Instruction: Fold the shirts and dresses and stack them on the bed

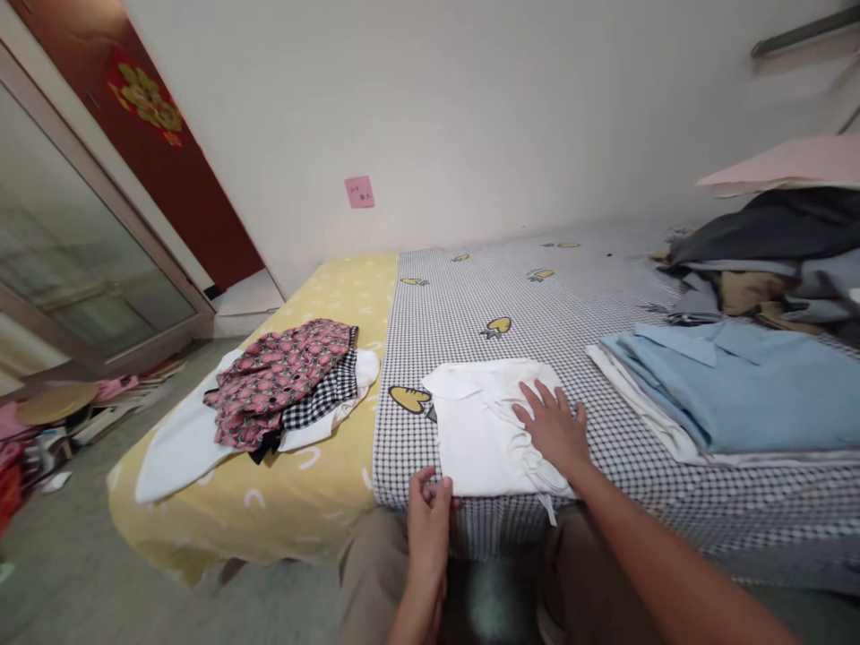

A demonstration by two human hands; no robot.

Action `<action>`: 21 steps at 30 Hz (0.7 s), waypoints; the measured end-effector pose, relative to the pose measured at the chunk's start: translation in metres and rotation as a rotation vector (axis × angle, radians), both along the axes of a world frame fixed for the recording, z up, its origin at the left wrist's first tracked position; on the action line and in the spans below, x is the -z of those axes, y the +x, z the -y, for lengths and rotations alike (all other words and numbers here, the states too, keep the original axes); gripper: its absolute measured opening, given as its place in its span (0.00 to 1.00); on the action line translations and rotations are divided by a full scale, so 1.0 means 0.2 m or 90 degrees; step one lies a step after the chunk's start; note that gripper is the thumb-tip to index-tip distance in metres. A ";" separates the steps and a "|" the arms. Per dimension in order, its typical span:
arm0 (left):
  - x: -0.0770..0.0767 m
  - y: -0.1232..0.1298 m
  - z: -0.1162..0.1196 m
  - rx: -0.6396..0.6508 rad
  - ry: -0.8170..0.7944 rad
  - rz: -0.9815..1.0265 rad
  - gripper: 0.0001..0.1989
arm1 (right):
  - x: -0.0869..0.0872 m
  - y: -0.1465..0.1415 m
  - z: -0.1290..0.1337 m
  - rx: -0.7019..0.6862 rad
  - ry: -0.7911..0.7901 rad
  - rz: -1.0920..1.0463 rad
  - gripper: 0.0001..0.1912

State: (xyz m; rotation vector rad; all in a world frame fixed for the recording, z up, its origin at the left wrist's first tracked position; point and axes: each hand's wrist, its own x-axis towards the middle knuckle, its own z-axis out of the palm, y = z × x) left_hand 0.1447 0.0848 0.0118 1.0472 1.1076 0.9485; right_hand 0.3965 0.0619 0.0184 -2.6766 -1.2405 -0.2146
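Note:
A white shirt (480,439) lies folded into a rough rectangle near the bed's front edge, its collar flap at the upper left. Loose ties or ruffles bunch on its right side, and a small white tag hangs over the edge. My right hand (554,425) rests flat on the shirt's right part, fingers spread. At the lower left corner, my left hand (430,511) has its thumb by the hem and its fingers curled partly under it, so it seems to grip that corner lightly.
Left on the yellow sheet (349,278) is a loose heap with a pink floral garment (288,372). To the right sit folded blue shirts (772,394), with a pile of dark clothes (772,233) behind. A wall (470,107) bounds the far side.

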 end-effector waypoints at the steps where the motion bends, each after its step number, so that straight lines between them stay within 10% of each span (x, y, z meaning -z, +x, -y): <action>1: 0.01 0.00 -0.01 0.001 0.002 -0.007 0.31 | 0.00 0.00 0.00 0.001 0.001 -0.004 0.29; 12: 0.06 0.00 -0.01 0.002 0.027 -0.017 0.27 | 0.01 0.00 -0.01 -0.009 0.056 -0.036 0.29; 21: -0.08 0.05 -0.21 0.085 -0.032 -0.118 0.43 | -0.04 0.17 0.07 0.026 0.386 -0.381 0.27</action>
